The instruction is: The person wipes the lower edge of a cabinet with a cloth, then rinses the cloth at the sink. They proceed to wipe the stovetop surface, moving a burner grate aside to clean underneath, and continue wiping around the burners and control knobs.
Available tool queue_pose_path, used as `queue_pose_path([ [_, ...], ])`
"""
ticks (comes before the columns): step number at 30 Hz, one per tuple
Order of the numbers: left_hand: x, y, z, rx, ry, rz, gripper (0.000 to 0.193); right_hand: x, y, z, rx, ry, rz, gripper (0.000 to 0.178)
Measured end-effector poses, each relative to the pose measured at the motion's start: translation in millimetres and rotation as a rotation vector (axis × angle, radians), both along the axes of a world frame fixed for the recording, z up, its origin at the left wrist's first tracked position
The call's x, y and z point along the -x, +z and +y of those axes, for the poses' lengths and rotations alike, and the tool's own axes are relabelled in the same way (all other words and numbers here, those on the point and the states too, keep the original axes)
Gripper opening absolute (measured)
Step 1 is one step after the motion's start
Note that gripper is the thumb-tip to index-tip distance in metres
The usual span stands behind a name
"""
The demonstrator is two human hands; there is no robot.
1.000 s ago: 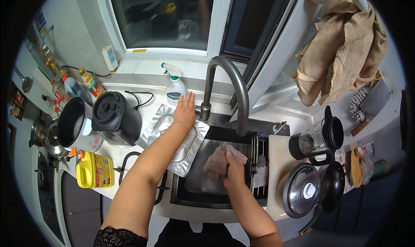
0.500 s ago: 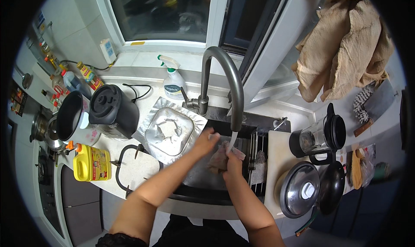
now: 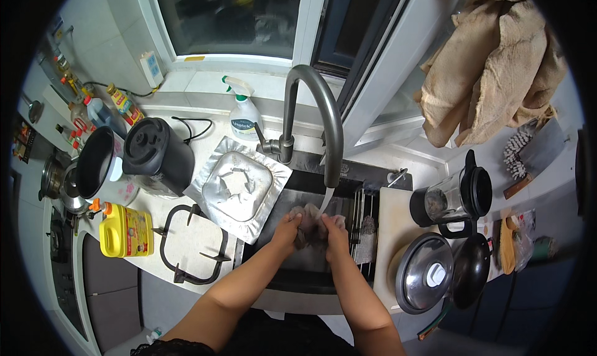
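Over the dark sink (image 3: pixel 292 276), a limp, wet, greyish-pink cloth (image 3: pixel 314 224) stretches between my two hands. My left hand (image 3: pixel 287 231) pinches its left side, and my right hand (image 3: pixel 336 236) grips its right side. Both hands are closed, fingertips on the fabric. From the tall grey faucet (image 3: pixel 334 150) a stream of water (image 3: pixel 325 200) falls onto the cloth near my right fingers. The cloth's lower part blurs against the sink.
Left of the sink lie a foil sheet (image 3: pixel 237 188) and a black pan-support grate (image 3: pixel 194 244). Behind stands a spray bottle (image 3: pixel 244 118). A wire rack (image 3: pixel 364 228) spans the sink's right side, beside a cutting board (image 3: pixel 395 214), a blender jug (image 3: pixel 443 203) and a lidded pot (image 3: pixel 425 273).
My left hand, apart from the cloth before, has come down and taken hold of its left side. The cloth is now spread between both hands under the water.
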State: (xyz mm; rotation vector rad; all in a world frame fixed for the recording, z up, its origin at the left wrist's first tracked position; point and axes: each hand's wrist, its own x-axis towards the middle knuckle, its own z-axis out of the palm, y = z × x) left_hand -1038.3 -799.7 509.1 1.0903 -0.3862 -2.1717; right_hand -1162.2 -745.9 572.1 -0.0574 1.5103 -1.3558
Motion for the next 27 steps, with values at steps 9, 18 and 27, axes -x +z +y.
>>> queue_pose_path([
  [9,-5.8,69.7,-9.8,-0.016,-0.182,0.069,0.032,4.2,-38.8,-12.7,-0.056,0.103,-0.375,0.034],
  [18,-15.3,50.6,-14.6,-0.393,-0.328,0.024,0.073,1.7,-49.0,-10.9,0.153,0.060,0.030,0.022],
  [27,23.8,-28.9,-1.0,-0.379,0.085,0.188,0.031,4.7,-52.3,-1.2,0.402,0.086,1.020,0.023],
])
